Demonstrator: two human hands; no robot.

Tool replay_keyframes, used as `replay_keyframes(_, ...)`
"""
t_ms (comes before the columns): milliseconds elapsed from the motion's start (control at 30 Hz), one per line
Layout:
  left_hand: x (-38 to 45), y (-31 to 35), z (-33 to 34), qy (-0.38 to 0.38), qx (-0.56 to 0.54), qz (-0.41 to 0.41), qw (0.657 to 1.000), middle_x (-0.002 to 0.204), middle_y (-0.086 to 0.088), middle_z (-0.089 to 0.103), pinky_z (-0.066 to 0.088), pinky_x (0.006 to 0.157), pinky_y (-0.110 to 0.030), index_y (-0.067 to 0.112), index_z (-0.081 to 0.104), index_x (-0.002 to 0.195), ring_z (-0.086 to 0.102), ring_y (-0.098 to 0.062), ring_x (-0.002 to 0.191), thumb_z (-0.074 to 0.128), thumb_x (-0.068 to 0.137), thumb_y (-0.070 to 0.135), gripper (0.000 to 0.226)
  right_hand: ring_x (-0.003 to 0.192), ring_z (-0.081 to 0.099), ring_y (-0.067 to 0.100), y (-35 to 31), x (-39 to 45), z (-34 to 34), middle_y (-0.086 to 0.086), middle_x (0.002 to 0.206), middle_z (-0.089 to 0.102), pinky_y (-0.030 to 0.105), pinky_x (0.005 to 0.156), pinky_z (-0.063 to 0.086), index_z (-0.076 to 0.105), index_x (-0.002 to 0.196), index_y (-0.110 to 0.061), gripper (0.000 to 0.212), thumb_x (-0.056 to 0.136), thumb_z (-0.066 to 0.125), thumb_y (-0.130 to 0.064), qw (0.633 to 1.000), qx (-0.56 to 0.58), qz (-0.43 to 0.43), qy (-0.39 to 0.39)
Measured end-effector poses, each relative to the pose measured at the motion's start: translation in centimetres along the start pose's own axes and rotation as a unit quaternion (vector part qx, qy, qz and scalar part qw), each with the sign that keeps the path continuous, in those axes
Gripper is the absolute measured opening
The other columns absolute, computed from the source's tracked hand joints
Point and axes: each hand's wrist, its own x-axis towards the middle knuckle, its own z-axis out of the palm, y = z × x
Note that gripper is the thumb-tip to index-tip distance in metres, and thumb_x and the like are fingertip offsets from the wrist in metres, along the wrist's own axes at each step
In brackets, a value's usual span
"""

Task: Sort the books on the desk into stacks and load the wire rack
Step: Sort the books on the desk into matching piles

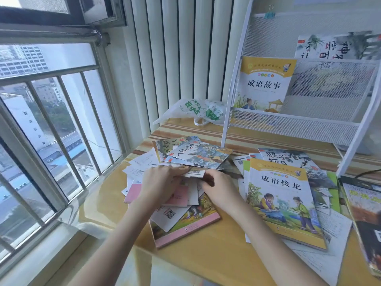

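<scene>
Two bare forearms reach in from the near edge over the counter (216, 254). Left hand (159, 182): fingers curled, grip pinching the edge of a thin white booklet (194, 173) at the foot of the fanned pile (185, 157). Right hand (219, 187): fingers bent down onto the loose papers beside that booklet; whether its grip is pinching anything I cannot tell.

Just beyond both hands the fanned pile holds at least four thin picture books, long axes running left-right, printed titles upside down to the person. Under and nearer than the hands lies one pink-edged book (185, 228), long axis slanting away to the right, with loose white sheets and a pink booklet on top.

Right of the right hand: one yellow-topped book (284, 201), face up, long axis pointing away, title upright to the person, resting on several spread books.

Beyond the right hand stands the white wire rack (309, 120): one yellow-topped book (265, 83) upright in the lower tier, one ink-painting book (338, 46) in the upper tier.

Far beyond the left hand: one plastic bag (198, 110).
</scene>
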Motion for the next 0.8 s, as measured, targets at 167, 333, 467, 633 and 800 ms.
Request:
replay_keyframes(167, 0.5, -0.3, -0.1, 0.105, -0.062, -0.015, 0.992, 0.084, 0.005, 0.076, 0.035, 0.052, -0.023, 0.036, 0.076, 0.095, 0.071, -0.021, 0.072, 0.060, 0.079, 0.048, 0.026, 0.085, 0.062, 0.011, -0.5, 0.3, 0.5, -0.003, 0.094, 0.070, 0.013, 0.066, 0.044, 0.071, 0.099, -0.018, 0.016, 0.089, 0.063, -0.028, 0.997, 0.014, -0.053, 0.055)
replay_keyframes(333, 2.6, -0.9, -1.8, -0.022, -0.075, -0.043, 0.996, 0.097, 0.000, 0.073, 0.044, 0.068, -0.030, 0.033, 0.073, 0.106, 0.065, -0.022, 0.090, 0.067, 0.085, 0.043, 0.024, 0.123, 0.037, -0.004, -2.1, 0.3, 0.7, -0.018, 0.137, 0.043, 0.012, 0.098, 0.030, 0.044, 0.138, -0.038, 0.069, 0.076, 0.071, -0.050, 0.978, -0.019, -0.113, -0.176)
replay_keyframes(467, 1.9, -2.3, -1.5, -0.096, -0.122, -0.031, 0.987, 0.103, 0.004, 0.074, 0.052, 0.082, -0.034, 0.034, 0.073, 0.107, 0.066, -0.019, 0.095, 0.073, 0.081, 0.034, 0.025, 0.135, 0.033, 0.013, -1.6, 0.4, 1.3, -0.007, 0.149, 0.035, 0.026, 0.107, 0.029, 0.023, 0.146, -0.042, 0.085, 0.075, 0.066, -0.060, 0.951, -0.151, -0.147, -0.226)
replay_keyframes(633, -0.7, -4.4, -1.6, -0.138, -0.127, -0.031, 0.982, 0.142, 0.024, 0.043, 0.002, 0.118, -0.056, 0.043, 0.052, 0.131, 0.030, -0.004, 0.140, 0.066, 0.075, 0.057, 0.060, 0.125, 0.046, 0.015, -0.8, -0.3, 1.3, -0.004, 0.140, 0.049, 0.022, 0.090, 0.037, 0.036, 0.143, -0.038, 0.062, 0.087, 0.054, -0.055, 0.953, -0.164, -0.198, -0.162)
replay_keyframes(800, -3.6, -8.2, -2.3, -0.254, -0.171, -0.184, 0.934, 0.161, 0.008, -0.003, -0.008, 0.115, -0.053, 0.058, 0.016, 0.143, -0.009, -0.025, 0.148, 0.039, 0.041, 0.100, 0.113, 0.132, 0.042, 0.011, 0.5, -0.6, 1.0, -0.005, 0.147, 0.041, 0.023, 0.103, 0.034, 0.046, 0.138, -0.036, 0.054, 0.087, 0.057, -0.051, 0.959, -0.147, -0.208, -0.127)
